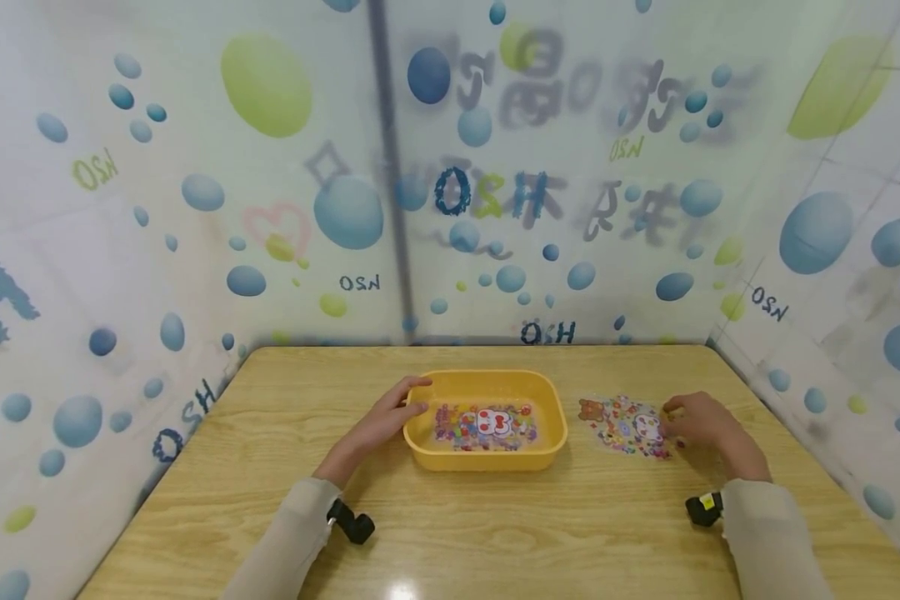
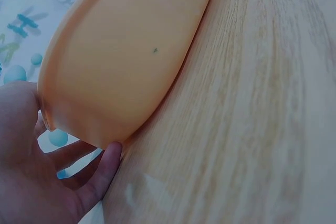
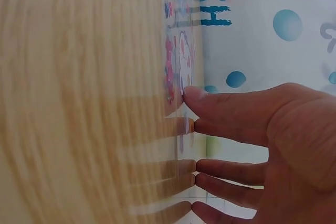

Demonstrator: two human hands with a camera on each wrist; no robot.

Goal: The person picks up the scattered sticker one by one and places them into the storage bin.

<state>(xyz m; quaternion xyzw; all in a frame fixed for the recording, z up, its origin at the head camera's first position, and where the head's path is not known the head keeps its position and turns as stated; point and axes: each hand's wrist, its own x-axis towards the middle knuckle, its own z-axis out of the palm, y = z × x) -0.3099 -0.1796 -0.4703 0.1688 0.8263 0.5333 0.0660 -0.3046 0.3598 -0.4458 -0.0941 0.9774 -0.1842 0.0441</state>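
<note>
A yellow plastic basin (image 1: 487, 461) stands on the table, and a clear sheet or packet with colourful stickers (image 1: 493, 422) lies inside it. My left hand (image 1: 382, 417) holds the basin's left end, the thumb over the rim. In the left wrist view, the other fingers of that hand (image 2: 37, 166) lie along the basin's outer wall (image 2: 131, 40). Right of the basin, a second clear sticker sheet or packet (image 1: 630, 429) lies flat. My right hand (image 1: 708, 421) rests at its right end. Its thumb and fingertips touch down there, fairly straight, in the right wrist view (image 3: 236, 135).
The wooden table (image 1: 480, 533) reaches back to a curtain-like wall (image 1: 465, 275) printed with blue and green bubbles. Similar walls stand at the left and right sides. Each wrist carries a black camera, one on the left (image 1: 354, 523) and one on the right (image 1: 703, 510).
</note>
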